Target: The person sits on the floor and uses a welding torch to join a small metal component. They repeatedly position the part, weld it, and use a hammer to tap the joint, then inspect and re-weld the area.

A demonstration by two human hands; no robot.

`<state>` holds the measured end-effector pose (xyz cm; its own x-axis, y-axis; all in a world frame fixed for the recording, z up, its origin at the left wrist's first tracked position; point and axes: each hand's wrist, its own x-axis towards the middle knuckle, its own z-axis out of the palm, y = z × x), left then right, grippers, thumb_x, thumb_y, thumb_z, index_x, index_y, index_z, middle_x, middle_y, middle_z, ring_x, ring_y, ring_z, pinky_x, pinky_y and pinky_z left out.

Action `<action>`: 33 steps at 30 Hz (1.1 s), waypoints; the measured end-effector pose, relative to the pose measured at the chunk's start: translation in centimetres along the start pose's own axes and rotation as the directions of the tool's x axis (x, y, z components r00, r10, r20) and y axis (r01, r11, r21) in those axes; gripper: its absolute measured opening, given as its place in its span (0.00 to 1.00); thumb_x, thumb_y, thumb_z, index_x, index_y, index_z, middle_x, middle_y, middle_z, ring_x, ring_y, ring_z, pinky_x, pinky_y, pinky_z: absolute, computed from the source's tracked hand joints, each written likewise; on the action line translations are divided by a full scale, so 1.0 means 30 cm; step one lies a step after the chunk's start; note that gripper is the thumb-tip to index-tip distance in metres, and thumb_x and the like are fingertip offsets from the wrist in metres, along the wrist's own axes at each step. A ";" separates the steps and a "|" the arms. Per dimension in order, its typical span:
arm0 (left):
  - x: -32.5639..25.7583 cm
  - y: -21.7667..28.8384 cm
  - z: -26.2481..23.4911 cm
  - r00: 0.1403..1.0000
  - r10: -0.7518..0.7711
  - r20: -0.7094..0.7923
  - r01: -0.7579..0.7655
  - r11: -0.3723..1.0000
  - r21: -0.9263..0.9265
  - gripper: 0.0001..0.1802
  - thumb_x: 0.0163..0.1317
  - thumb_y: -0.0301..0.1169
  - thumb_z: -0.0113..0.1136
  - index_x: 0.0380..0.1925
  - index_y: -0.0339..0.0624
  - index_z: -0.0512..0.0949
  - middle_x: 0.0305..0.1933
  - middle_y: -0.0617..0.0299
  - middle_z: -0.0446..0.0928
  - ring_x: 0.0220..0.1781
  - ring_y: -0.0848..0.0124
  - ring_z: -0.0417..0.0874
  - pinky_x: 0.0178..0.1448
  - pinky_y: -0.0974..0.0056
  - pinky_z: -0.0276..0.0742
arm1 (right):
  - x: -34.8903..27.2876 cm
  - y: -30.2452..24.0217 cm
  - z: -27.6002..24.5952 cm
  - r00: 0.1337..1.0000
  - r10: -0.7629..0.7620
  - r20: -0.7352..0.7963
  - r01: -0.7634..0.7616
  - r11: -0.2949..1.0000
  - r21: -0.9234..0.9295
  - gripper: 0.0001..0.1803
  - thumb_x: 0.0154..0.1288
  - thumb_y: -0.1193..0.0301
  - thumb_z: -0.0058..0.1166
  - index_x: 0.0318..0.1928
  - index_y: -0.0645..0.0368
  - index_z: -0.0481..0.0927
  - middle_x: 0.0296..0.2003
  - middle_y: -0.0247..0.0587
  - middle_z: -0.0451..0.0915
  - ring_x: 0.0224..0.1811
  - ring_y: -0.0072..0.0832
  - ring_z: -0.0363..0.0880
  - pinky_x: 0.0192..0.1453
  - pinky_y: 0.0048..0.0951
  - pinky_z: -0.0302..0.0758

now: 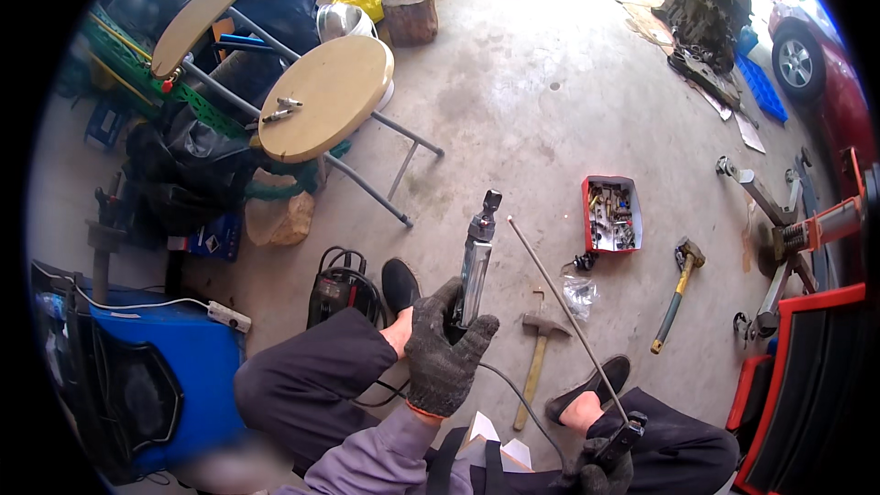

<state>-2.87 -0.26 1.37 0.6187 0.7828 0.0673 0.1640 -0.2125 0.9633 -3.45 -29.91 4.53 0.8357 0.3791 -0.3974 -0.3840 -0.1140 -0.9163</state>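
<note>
My left hand (442, 348), in a dark grey work glove, is closed around a metal shaft-like part (474, 280). The part stands nearly upright, with a shiny flat-sided body and a dark jointed end on top. At the lower edge my right hand (600, 475), also gloved, grips a black welding electrode holder (625, 435). A long thin welding rod (564, 304) sticks out of the holder, slanting up and left, its tip a little right of the part and apart from it in the picture. Much of the right hand lies in shadow.
A hammer (539, 348) lies between my feet, a yellow-handled sledgehammer (678, 295) farther right. Beyond are a red box (587, 220) of small metal parts and a floor jack (779, 238). A folding chair (325, 96) and a black-and-red machine (341, 293) stand left.
</note>
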 end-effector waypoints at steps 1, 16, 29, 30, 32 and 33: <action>-0.001 0.004 0.000 1.000 0.004 -0.017 -0.003 0.999 0.033 0.34 0.59 0.34 0.75 0.60 0.29 0.72 0.48 0.56 0.75 0.48 0.70 0.77 0.55 0.65 0.75 | 0.004 -0.012 0.007 1.000 -0.023 -0.006 0.023 1.000 -0.014 0.20 0.67 0.65 0.64 0.52 0.60 0.72 0.33 0.34 0.76 0.29 0.22 0.76 0.34 0.23 0.76; -0.005 0.011 0.002 0.940 0.311 -0.141 -0.216 0.860 0.462 0.35 0.50 0.33 0.79 0.58 0.35 0.76 0.44 0.53 0.76 0.44 0.60 0.78 0.51 0.59 0.77 | -0.005 0.020 -0.004 1.000 0.020 -0.012 -0.020 0.999 0.030 0.18 0.66 0.67 0.64 0.51 0.61 0.73 0.33 0.35 0.78 0.28 0.23 0.76 0.32 0.25 0.77; 0.010 -0.018 -0.013 0.883 0.459 -0.097 -0.264 0.658 0.705 0.37 0.46 0.32 0.78 0.59 0.42 0.76 0.45 0.58 0.79 0.48 0.56 0.78 0.54 0.53 0.75 | -0.013 0.043 -0.011 0.996 0.062 -0.060 -0.063 0.998 -0.018 0.19 0.66 0.71 0.61 0.54 0.62 0.74 0.35 0.34 0.77 0.30 0.21 0.76 0.34 0.24 0.77; 0.009 -0.020 -0.012 0.886 0.454 -0.096 -0.260 0.658 0.707 0.37 0.46 0.32 0.78 0.59 0.42 0.76 0.45 0.58 0.79 0.48 0.56 0.78 0.54 0.53 0.75 | -0.012 0.040 -0.009 0.996 0.057 -0.061 -0.059 0.998 -0.022 0.19 0.66 0.71 0.62 0.54 0.62 0.74 0.35 0.34 0.77 0.30 0.21 0.76 0.34 0.24 0.77; 0.010 -0.014 -0.011 0.886 0.454 -0.092 -0.266 0.661 0.701 0.37 0.47 0.32 0.78 0.59 0.42 0.76 0.46 0.58 0.79 0.48 0.57 0.78 0.54 0.53 0.75 | -0.011 0.039 -0.008 0.997 0.053 -0.056 -0.055 0.998 -0.031 0.19 0.65 0.71 0.62 0.55 0.62 0.74 0.36 0.33 0.77 0.31 0.21 0.76 0.35 0.23 0.77; 0.010 -0.008 -0.010 0.886 0.454 -0.089 -0.269 0.663 0.698 0.36 0.47 0.33 0.77 0.59 0.42 0.76 0.46 0.59 0.79 0.48 0.57 0.78 0.54 0.53 0.75 | -0.011 0.039 -0.011 0.997 0.054 -0.049 -0.056 0.998 -0.036 0.20 0.66 0.71 0.62 0.55 0.62 0.74 0.37 0.33 0.77 0.31 0.21 0.76 0.35 0.23 0.77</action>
<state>-2.95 0.21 1.25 0.5541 0.6497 0.5204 0.4787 -0.7602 0.4394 -4.04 -30.46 3.56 0.8322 0.3267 -0.4481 -0.4153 -0.1683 -0.8940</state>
